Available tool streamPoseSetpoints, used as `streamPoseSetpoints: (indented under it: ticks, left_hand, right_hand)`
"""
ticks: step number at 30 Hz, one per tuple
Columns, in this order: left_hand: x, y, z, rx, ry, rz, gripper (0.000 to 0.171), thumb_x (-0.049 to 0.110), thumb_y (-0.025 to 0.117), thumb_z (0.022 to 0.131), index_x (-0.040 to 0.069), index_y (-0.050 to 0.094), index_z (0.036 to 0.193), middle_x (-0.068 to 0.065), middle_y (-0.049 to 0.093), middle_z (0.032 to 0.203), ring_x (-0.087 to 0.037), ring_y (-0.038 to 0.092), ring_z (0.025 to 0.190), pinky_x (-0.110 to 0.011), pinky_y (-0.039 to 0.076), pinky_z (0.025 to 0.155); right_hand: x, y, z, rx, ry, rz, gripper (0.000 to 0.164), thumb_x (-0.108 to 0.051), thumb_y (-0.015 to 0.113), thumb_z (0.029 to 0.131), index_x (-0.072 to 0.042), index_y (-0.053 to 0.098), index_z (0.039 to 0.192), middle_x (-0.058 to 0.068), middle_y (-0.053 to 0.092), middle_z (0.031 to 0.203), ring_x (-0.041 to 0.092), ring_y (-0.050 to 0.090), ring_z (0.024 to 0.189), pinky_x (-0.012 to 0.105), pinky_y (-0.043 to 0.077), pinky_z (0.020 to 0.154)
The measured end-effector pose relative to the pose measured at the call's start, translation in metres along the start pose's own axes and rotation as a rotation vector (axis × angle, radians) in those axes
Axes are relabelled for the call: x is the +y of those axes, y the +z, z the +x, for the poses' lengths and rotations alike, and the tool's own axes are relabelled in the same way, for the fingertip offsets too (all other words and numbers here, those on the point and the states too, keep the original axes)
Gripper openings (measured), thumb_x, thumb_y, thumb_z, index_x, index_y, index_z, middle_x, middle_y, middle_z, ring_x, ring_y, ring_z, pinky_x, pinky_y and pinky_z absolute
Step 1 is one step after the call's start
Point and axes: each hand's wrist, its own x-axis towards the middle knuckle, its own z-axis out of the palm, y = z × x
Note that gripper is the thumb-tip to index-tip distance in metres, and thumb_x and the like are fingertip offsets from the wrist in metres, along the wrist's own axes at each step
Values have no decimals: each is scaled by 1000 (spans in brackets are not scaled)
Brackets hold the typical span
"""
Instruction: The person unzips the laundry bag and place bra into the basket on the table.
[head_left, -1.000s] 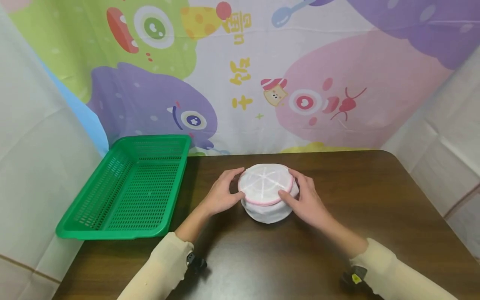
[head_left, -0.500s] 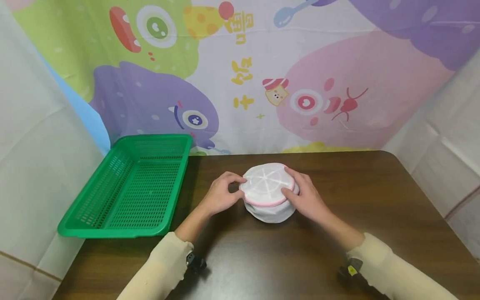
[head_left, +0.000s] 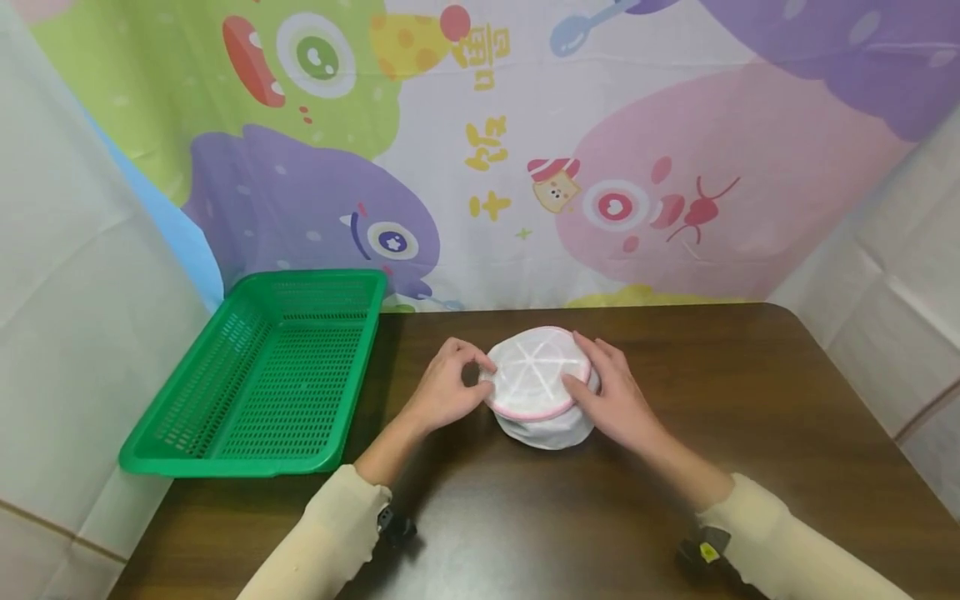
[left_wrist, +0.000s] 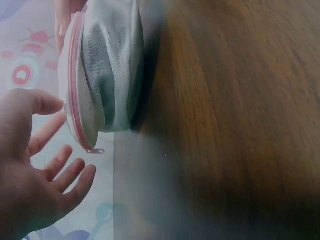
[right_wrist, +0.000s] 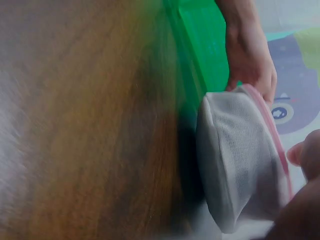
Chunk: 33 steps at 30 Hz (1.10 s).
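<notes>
A round white mesh laundry bag [head_left: 534, 375] with a pink zipper round its top stands on the brown table. My left hand [head_left: 444, 387] is at its left rim, thumb and index fingertip close together on the lid's edge in a pinch. The left wrist view shows the other fingers spread apart below, near the metal zipper pull [left_wrist: 96, 151]. My right hand [head_left: 613, 396] grips the bag's right side, with the thumb on the lid's near edge and the fingers round the far side. The mesh side wall [right_wrist: 235, 145] looks creased in the right wrist view.
To the left, a green plastic basket [head_left: 341, 400] with slotted walls overhangs the table's [head_left: 540, 533] left edge. Behind the table hangs a cloth [head_left: 510, 267] printed with cartoon monsters. Pale walls flank both sides.
My left thumb and index finger have drawn together at the left rim. The bag has shifted slightly right, and its lid has turned a little. The right hand stays on its side.
</notes>
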Motion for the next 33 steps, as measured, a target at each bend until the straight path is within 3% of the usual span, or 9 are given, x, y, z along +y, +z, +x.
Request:
streamPoseSetpoints:
  ticks: [6, 12, 16, 18, 20, 25, 26, 27, 33]
  left_hand:
    - [-3, 4, 8, -14, 74, -28, 51, 14, 74, 96, 7, 72, 146, -23, 60, 166, -45, 57, 157, -62, 47, 129]
    - [-13, 12, 9, -28, 125, -42, 44, 17, 75, 99, 9, 76, 142, -16, 74, 148, -36, 70, 140, -50, 58, 119]
    - [-2, 10, 6, -23, 76, -38, 38, 11, 78, 98, 7, 79, 135, -18, 76, 140, -38, 71, 130, -54, 58, 115]
    - [0, 9, 6, -27, 60, -44, 35, 10, 78, 98, 6, 80, 133, -18, 77, 135, -36, 72, 123, -54, 59, 112]
    - [-30, 21, 16, -25, 96, -50, 33, 20, 79, 101, 11, 81, 133, -11, 78, 129, -28, 72, 116, -46, 61, 108]
    - [-34, 19, 15, -44, 79, -57, 29, 22, 78, 101, 12, 81, 129, -8, 78, 120, -24, 71, 108, -41, 62, 100]
    - [-18, 12, 9, -47, 56, -61, 28, 17, 78, 101, 10, 81, 127, -11, 77, 120, -26, 70, 109, -44, 62, 101]
    - [-4, 7, 4, -49, 31, -61, 28, 13, 78, 99, 8, 81, 126, -14, 76, 121, -29, 70, 110, -49, 62, 102]
    - [-45, 19, 17, -2, 126, -27, 57, 25, 81, 96, 20, 69, 151, -17, 63, 155, -39, 63, 142, -59, 55, 120]
  right_hand:
    - [23, 10, -6, 45, -35, -31, 73, -45, 74, 106, -19, 50, 170, 36, 41, 168, 55, 46, 156, 71, 45, 125]
    - [53, 21, 0, 38, -76, -29, 67, -40, 76, 106, -24, 55, 167, 30, 45, 167, 53, 53, 152, 67, 46, 126]
    - [79, 27, 11, 63, -76, -71, 68, -42, 76, 106, -35, 52, 169, 20, 46, 173, 45, 52, 156, 60, 47, 125]
    - [76, 25, 13, 53, -47, -83, 68, -42, 75, 107, -37, 50, 170, 19, 44, 175, 45, 50, 160, 61, 45, 127]
    - [68, 23, 13, 36, -27, -67, 67, -39, 73, 108, -35, 49, 171, 23, 41, 177, 48, 46, 162, 67, 42, 129]
    - [67, 24, 17, 40, -38, -38, 67, -41, 70, 108, -29, 49, 171, 29, 38, 177, 51, 41, 165, 74, 39, 129]
    - [75, 28, 19, 63, -52, -55, 67, -44, 70, 108, -31, 50, 171, 28, 40, 176, 49, 43, 164, 73, 41, 127]
    - [73, 27, 19, 62, -46, -51, 67, -45, 71, 108, -31, 50, 170, 26, 40, 177, 50, 43, 164, 74, 41, 126]
    - [45, 18, 5, 77, -12, -62, 69, -43, 73, 106, -25, 51, 169, 30, 39, 171, 50, 44, 159, 73, 43, 124]
